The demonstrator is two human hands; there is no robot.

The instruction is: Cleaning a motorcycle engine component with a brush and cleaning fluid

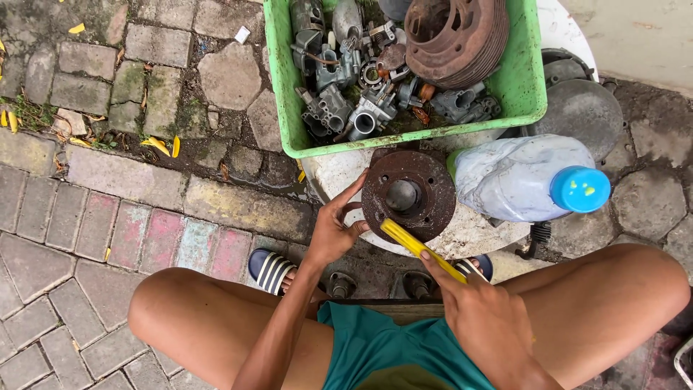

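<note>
Rust covers the round disc (408,195) that we steady with our left hand (333,232). Its fingers (351,193) are spread and curled around the disc's near-left rim, thumb along the lower edge, so they are clamped on it rather than lying flat. The disc lies on a white round desk (469,235), face up, with its dark centre hole just beyond and to the right of those fingers.

Our right hand (485,318) grips a yellow stick (422,250), fingers closed around its lower end, with the forefinger laid along it. The stick's long axis runs on a diagonal, from the right hand up and to the left, and its far tip touches the disc's lower face, just right of the left thumb. So the disc lies ahead and to the left of the right fingers, and directly under the left ones; the left hand is the nearer of the two.

Beyond the disc, away from both hands, stands a green tub (530,79) of grey metal parts and a ribbed rusty cylinder (456,36). To the right of the disc, a plastic bottle (523,177) with a blue cap lies on its side, near the disc's rim but apart from the stick.
</note>
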